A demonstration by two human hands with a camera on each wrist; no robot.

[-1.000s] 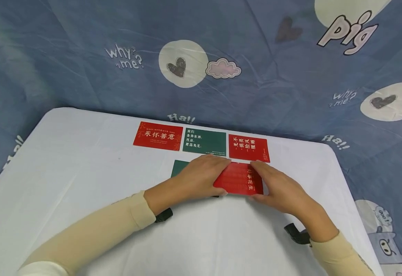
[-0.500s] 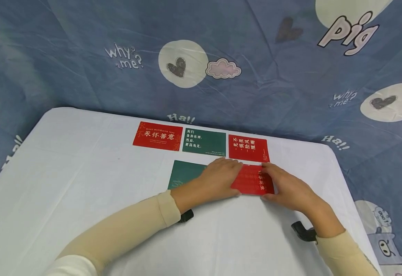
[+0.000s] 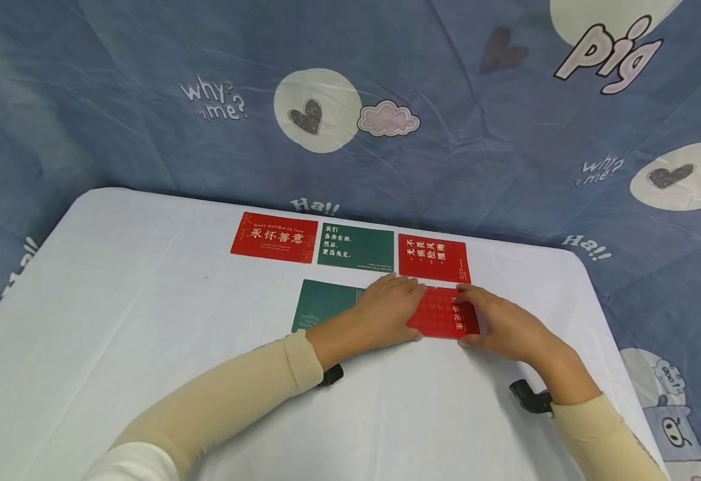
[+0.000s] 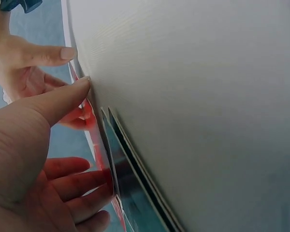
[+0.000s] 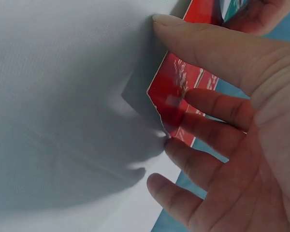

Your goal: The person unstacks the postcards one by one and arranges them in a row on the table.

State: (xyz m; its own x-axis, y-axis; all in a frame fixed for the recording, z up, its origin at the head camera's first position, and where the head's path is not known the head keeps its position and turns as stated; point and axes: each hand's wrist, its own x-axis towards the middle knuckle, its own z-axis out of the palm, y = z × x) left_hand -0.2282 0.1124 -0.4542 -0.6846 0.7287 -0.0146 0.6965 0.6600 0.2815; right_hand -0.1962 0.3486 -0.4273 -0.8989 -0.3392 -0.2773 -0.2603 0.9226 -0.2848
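A red card (image 3: 443,312) with pale lettering lies in the front row, its left part hidden under my left hand (image 3: 388,311). That hand spans the card, thumb at the near edge and fingertips at the far edge. My right hand (image 3: 503,327) holds the right end the same way, between thumb and fingers. In the right wrist view the red card's corner (image 5: 165,92) shows close over the white cloth, below the thumb. A dark green card (image 3: 325,302) lies to the left, partly covered by my left hand; its layered edges (image 4: 135,181) show in the left wrist view.
Behind the hands runs a row of three cards: red (image 3: 274,248), green (image 3: 365,248) and red (image 3: 425,267). They lie near the back edge of the white table (image 3: 146,294). A printed blue cloth (image 3: 446,167) hangs behind. Black wrist cameras (image 3: 530,398) sit on the wrists.
Both hands have moved right with the red card, bringing it below the rear right red card. More of the front green card now shows. In the last half second they barely move.
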